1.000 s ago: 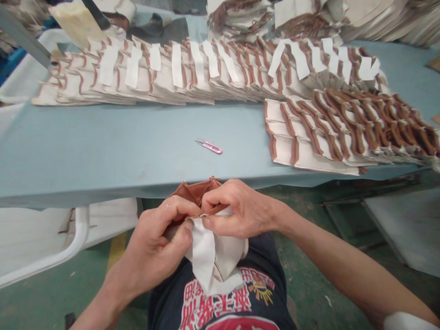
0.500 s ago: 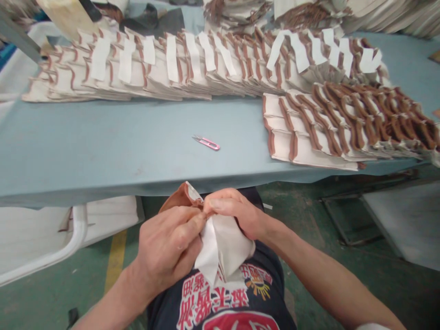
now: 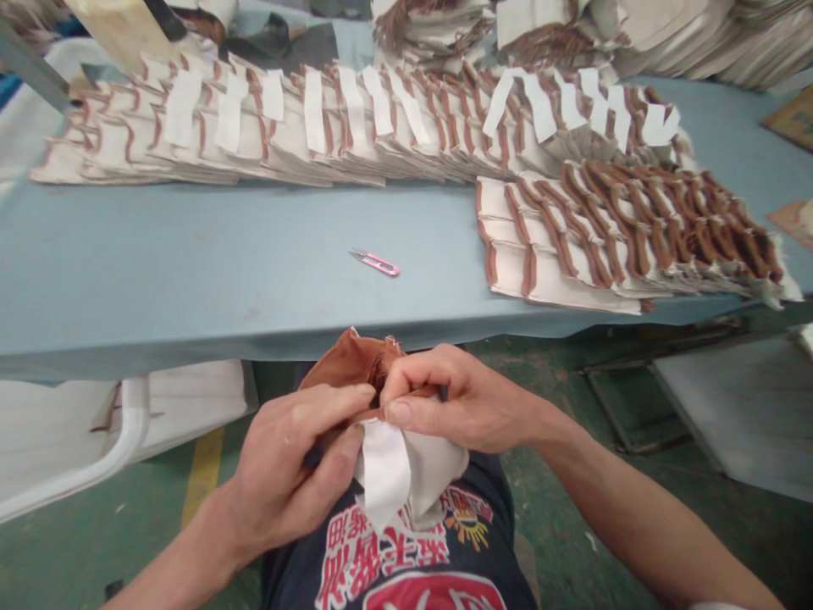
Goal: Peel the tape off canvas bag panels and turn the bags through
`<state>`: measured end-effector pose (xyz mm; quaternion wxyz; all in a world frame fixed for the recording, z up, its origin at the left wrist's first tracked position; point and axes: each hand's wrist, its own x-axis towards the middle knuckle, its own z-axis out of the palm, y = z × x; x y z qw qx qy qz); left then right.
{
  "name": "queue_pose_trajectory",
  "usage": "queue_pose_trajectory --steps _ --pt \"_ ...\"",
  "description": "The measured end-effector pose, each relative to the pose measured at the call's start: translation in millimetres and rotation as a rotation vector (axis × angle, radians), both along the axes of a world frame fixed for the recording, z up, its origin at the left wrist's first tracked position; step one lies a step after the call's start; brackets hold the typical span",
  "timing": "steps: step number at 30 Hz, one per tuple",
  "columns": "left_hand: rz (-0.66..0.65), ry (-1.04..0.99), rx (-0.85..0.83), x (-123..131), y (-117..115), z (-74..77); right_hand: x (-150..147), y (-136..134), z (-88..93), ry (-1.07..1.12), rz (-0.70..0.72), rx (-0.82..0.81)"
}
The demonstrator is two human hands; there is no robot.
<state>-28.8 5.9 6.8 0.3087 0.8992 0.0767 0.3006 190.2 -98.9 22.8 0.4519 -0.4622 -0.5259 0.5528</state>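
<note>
Over my lap, in front of the table edge, both hands hold a brown and cream fabric piece (image 3: 346,360) with its brown side spread toward the table. My left hand (image 3: 298,457) pinches the folded brown edge between thumb and fingers. Close beside it, my right hand (image 3: 454,398) grips the same edge with thumb and forefinger. A white strip (image 3: 385,474) hangs down from the edge between the hands, over the cream cloth (image 3: 435,474). The fingers partly hide the fold. Pink thread snips (image 3: 378,263) lie on the table beyond my hands, untouched.
On the blue-covered table (image 3: 190,254), a long overlapping row of cream fabric pieces (image 3: 285,127) bears white strips. A shorter brown-edged row (image 3: 572,237) lies at the right. More cloth stacks (image 3: 438,38) stand behind. A white metal rail (image 3: 130,432) is below left.
My hands have drawn slightly apart along the edge, and the brown side has opened wider. The white strip now lies flatter, facing me. The camera view has shifted slightly.
</note>
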Motion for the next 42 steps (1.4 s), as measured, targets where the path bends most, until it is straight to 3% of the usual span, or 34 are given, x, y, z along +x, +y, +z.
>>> queue_pose_trajectory --steps 2,4,7,12,17,22,26,29,33,38,42 --pt "0.031 0.162 -0.053 -5 2 7.2 5 -2 9.4 -0.205 0.013 0.145" --pt "-0.026 0.272 -0.060 -6 6 12.4 8 -3 15.9 -0.378 0.006 0.276" --pt "-0.107 0.284 -0.048 -1 13 15.8 10 -5 20.3 -0.538 -0.020 0.400" --pt "-0.187 0.301 -0.237 4 25 19.6 14 -10 21.4 -0.684 -0.046 0.490" --pt "-0.370 0.384 -0.476 14 34 33.8 13 -10 23.8 -0.780 -0.035 0.535" --pt "-0.406 0.418 -0.375 31 37 42.5 9 -9 25.0 -0.837 -0.052 0.592" --pt "-0.473 0.441 -0.321 33 38 42.3 11 -12 21.3 -0.848 -0.044 0.593" --pt "-0.453 0.407 -0.198 33 37 40.9 12 -14 17.8 -0.853 -0.051 0.587" --pt "-0.406 0.306 -0.025 32 32 35.2 13 -15 17.3 -0.875 -0.054 0.575" --pt "-0.379 0.258 0.140 22 23 21.5 9 -22 16.5 -0.987 0.051 0.531" --pt "-0.341 0.240 0.127 16 23 13.5 10 -26 13.1 -0.954 0.079 0.475"
